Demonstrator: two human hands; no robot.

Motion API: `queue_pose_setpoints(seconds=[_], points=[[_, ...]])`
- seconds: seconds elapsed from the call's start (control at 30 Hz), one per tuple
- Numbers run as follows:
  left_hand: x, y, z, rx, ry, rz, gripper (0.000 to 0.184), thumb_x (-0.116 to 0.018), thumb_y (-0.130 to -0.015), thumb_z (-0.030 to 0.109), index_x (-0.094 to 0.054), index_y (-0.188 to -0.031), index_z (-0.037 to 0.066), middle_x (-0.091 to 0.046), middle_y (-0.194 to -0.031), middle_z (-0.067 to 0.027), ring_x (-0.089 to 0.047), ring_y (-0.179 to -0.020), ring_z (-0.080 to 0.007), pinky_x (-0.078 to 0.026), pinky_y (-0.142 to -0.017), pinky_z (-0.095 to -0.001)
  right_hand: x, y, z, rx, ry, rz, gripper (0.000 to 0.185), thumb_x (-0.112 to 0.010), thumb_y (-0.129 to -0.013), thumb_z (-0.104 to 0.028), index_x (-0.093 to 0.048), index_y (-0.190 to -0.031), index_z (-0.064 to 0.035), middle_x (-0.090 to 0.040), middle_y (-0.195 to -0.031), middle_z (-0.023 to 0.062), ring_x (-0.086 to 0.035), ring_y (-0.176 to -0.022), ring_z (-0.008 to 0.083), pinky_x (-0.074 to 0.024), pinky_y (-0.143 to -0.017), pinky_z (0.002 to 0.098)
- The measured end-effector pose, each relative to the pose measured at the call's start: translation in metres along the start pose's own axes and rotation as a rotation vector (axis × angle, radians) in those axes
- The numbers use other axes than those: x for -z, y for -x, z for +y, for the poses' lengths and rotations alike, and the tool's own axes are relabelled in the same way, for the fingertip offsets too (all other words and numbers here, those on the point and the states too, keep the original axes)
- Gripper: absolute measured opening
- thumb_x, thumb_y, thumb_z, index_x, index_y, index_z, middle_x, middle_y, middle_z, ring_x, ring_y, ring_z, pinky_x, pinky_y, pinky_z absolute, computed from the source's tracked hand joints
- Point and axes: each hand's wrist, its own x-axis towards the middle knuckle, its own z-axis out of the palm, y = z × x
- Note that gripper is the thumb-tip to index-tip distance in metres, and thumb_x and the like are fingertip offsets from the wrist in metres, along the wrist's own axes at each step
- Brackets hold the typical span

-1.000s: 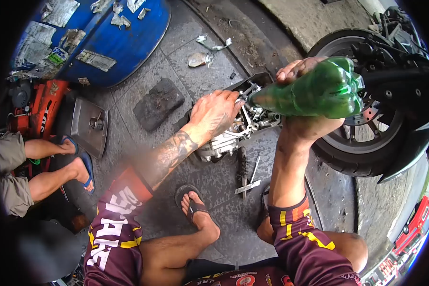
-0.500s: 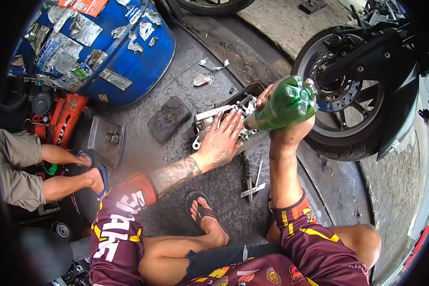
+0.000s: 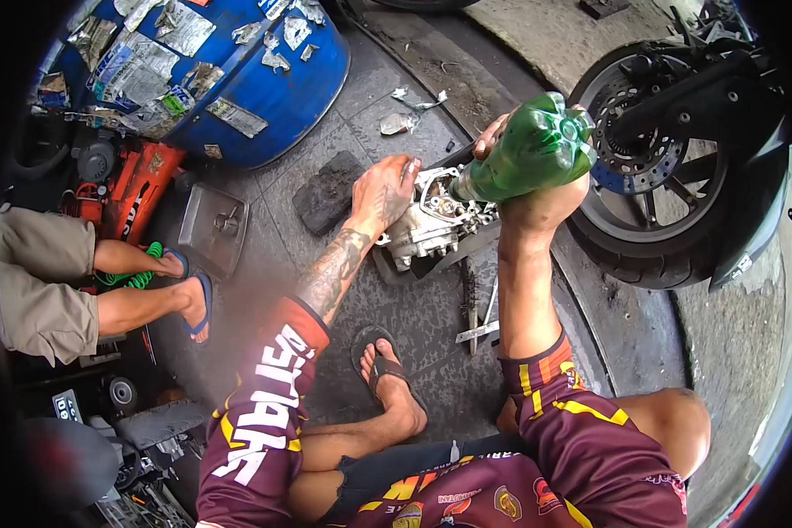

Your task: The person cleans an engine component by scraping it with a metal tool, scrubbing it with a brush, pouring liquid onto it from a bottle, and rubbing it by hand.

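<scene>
My right hand [image 3: 544,204] is wrapped round a green plastic bottle [image 3: 537,145], tilted with its base up toward the camera and its narrow end down at a metal engine part [image 3: 427,224]. At the upper left edge of that part rests my left hand [image 3: 384,194], fingers close together; whether they grip the part's edge is hard to make out. The engine part lies over a dark tray [image 3: 455,255] on the floor. A dark block [image 3: 328,192] lies left of my left hand. Metal tools [image 3: 478,333] lie below the tray.
A blue drum [image 3: 282,114] stands at the upper left. A motorcycle wheel [image 3: 651,255] is at the right. Another person's legs [image 3: 145,310] are at the left, near a metal pan [image 3: 213,231] and an orange jack [image 3: 148,189]. My sandalled foot [image 3: 385,363] is below the tools.
My left hand has moved from lying spread across the engine part to its upper left edge, uncovering the metal. The bottle stays tilted over the part in my right hand. The view has shifted.
</scene>
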Motion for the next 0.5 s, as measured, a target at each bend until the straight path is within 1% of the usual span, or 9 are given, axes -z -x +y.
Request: queue_pose_setpoints(seconds=[0.13,0.17,0.23,0.27,0.3,0.33,0.4,0.43,0.5], points=[[-0.025,0.015,-0.006,0.233,0.431,0.305,0.041,-0.054,-0.101,0.034,-0.061,-0.127,0.004,-0.066,-0.117,-0.0169,-0.065,-0.107,-0.0359,-0.05,-0.094,-0.0444,0.0,-0.011,-0.009,0.132,0.096,-0.049,0.027,-0.053,-0.096,-0.019,-0.059,-0.091,0.0073,-0.058,-0.073,0.0193,-0.059,-0.06,0.03,-0.0524,-0.056,0.0406],[-0.028,0.018,-0.005,0.264,0.378,0.335,0.041,-0.053,-0.101,0.031,-0.056,-0.131,0.002,-0.057,-0.133,-0.0188,-0.058,-0.12,-0.0377,-0.047,-0.099,-0.0445,-0.005,-0.013,-0.02,0.162,0.148,-0.055,0.026,-0.054,-0.095,-0.018,-0.059,-0.091,0.0075,-0.058,-0.073,0.019,-0.059,-0.06,0.0298,-0.0525,-0.056,0.0408],[-0.035,0.025,0.004,0.232,0.282,0.323,0.042,-0.053,-0.101,0.029,-0.054,-0.133,0.002,-0.05,-0.14,-0.0197,-0.053,-0.126,-0.0398,-0.045,-0.102,-0.0452,-0.001,-0.019,-0.036,0.22,0.291,-0.077,0.027,-0.054,-0.095,-0.019,-0.059,-0.091,0.0076,-0.058,-0.073,0.0186,-0.06,-0.059,0.0296,-0.0524,-0.056,0.0404],[-0.036,0.028,0.008,0.193,0.176,0.312,0.042,-0.052,-0.101,0.027,-0.052,-0.135,0.002,-0.043,-0.147,-0.0206,-0.047,-0.131,-0.0418,-0.043,-0.105,-0.0458,0.002,-0.026,-0.039,0.219,0.25,-0.073,0.028,-0.054,-0.094,-0.02,-0.059,-0.091,0.0076,-0.059,-0.072,0.0184,-0.06,-0.059,0.0294,-0.0523,-0.056,0.0401],[-0.035,0.03,0.015,0.2,0.222,0.296,0.04,-0.053,-0.099,0.022,-0.054,-0.133,0.002,-0.035,-0.152,-0.0215,-0.04,-0.137,-0.0431,-0.035,-0.113,-0.0508,-0.001,-0.026,-0.053,0.025,-0.02,-0.112,0.027,-0.055,-0.093,-0.02,-0.06,-0.091,0.0066,-0.06,-0.071,0.0179,-0.06,-0.058,0.0287,-0.0522,-0.057,0.039],[-0.037,0.031,0.017,0.195,0.228,0.293,0.04,-0.053,-0.099,0.022,-0.054,-0.133,0.002,-0.035,-0.152,-0.0215,-0.04,-0.137,-0.0431,-0.035,-0.113,-0.0508,0.007,-0.032,-0.049,0.031,-0.014,-0.11,0.027,-0.055,-0.093,-0.02,-0.06,-0.091,0.0066,-0.06,-0.071,0.0179,-0.06,-0.058,0.0287,-0.0522,-0.057,0.039],[-0.044,0.029,0.017,0.022,-0.205,0.373,0.039,-0.054,-0.097,0.021,-0.056,-0.132,0.003,-0.04,-0.149,-0.0203,-0.041,-0.138,-0.04,-0.028,-0.116,-0.0542,0.033,-0.053,-0.032,0.139,0.122,-0.048,0.029,-0.055,-0.095,-0.023,-0.06,-0.093,0.0052,-0.06,-0.071,0.0178,-0.06,-0.058,0.028,-0.0518,-0.057,0.0378],[-0.048,0.024,0.015,-0.004,-0.178,0.377,0.036,-0.055,-0.098,0.024,-0.06,-0.131,0.008,-0.05,-0.143,-0.0143,-0.046,-0.134,-0.0325,-0.022,-0.118,-0.0569,0.044,-0.061,-0.026,0.167,0.159,-0.031,0.029,-0.055,-0.095,-0.024,-0.06,-0.093,0.0049,-0.06,-0.071,0.0177,-0.06,-0.058,0.0279,-0.0517,-0.057,0.0376],[-0.039,0.018,0.035,0.035,-0.151,0.288,0.034,-0.055,-0.098,0.025,-0.062,-0.127,0.009,-0.054,-0.138,-0.011,-0.048,-0.132,-0.03,-0.021,-0.117,-0.0581,0.043,-0.07,-0.024,0.179,0.34,-0.025,0.034,-0.049,-0.099,-0.029,-0.06,-0.097,0.0027,-0.062,-0.073,0.017,-0.062,-0.059,0.0279,-0.0531,-0.055,0.0377]])
